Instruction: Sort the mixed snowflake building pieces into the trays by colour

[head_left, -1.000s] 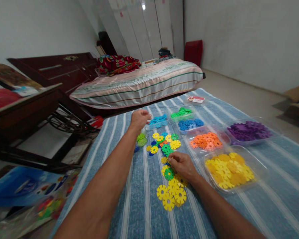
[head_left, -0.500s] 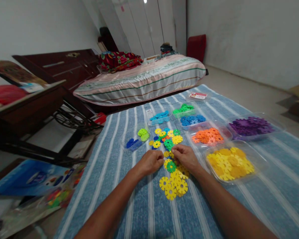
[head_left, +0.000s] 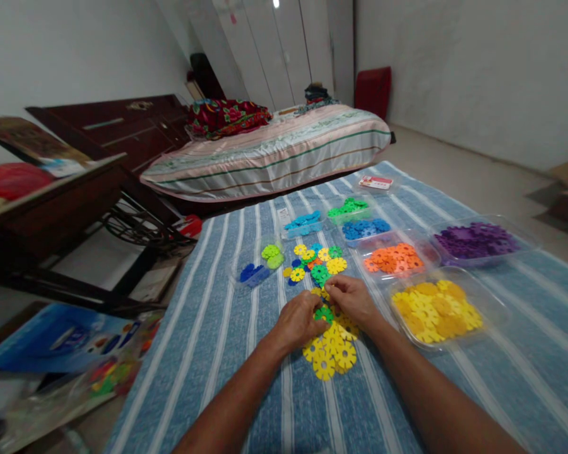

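My left hand [head_left: 299,323] reaches over a pile of plastic snowflake discs, its thumb and forefinger apart on either side of a green disc [head_left: 324,314]. Whether the fingers touch that disc I cannot tell. The thumb and forefinger of my right hand [head_left: 355,301] are pinched together, and a bit of a yellow disc shows at their tips. Below both hands lies a heap of yellow discs [head_left: 332,353], partly covered by them. Just beyond the fingers spreads a mixed group of yellow, green, blue and orange discs [head_left: 319,272].
Clear tubs of sorted discs stand around: yellow [head_left: 438,312], orange [head_left: 395,258], purple [head_left: 476,239], blue [head_left: 365,228], green [head_left: 348,207] and light blue [head_left: 303,222]. On the left, another tub [head_left: 260,261] holds dark blue and lime discs. Striped cloth [head_left: 208,315] covers the surface.
My left hand has moved right and slightly toward me, from beside the discs to over the green one, and its fingers have parted. My right hand stays almost still.
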Demonstrator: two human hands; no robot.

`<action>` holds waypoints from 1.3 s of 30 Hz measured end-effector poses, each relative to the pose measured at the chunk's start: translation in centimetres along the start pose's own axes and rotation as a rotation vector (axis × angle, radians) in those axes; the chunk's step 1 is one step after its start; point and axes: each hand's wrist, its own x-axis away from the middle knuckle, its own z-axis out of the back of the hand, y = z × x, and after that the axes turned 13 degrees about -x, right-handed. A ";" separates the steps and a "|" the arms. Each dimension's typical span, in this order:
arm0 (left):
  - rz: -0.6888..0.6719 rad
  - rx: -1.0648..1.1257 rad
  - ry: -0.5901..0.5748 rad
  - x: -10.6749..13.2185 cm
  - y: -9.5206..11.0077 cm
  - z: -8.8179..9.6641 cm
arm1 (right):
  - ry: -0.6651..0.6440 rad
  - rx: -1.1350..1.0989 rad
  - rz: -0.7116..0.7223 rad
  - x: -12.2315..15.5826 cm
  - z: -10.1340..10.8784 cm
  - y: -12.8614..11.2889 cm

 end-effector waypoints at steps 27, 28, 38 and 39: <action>0.186 1.123 0.339 -12.4 1.4 9.7 | -0.028 0.056 0.008 -0.4 0.0 1.1; 0.204 1.093 0.340 -12.1 0.8 9.2 | -0.031 0.067 0.016 -0.5 0.0 1.2; 0.319 0.742 0.293 -6.4 -4.9 4.2 | -0.036 0.096 0.016 -0.3 0.0 0.8; 0.285 0.702 0.268 -5.7 -5.0 3.7 | -0.036 0.085 0.012 -0.2 0.0 0.7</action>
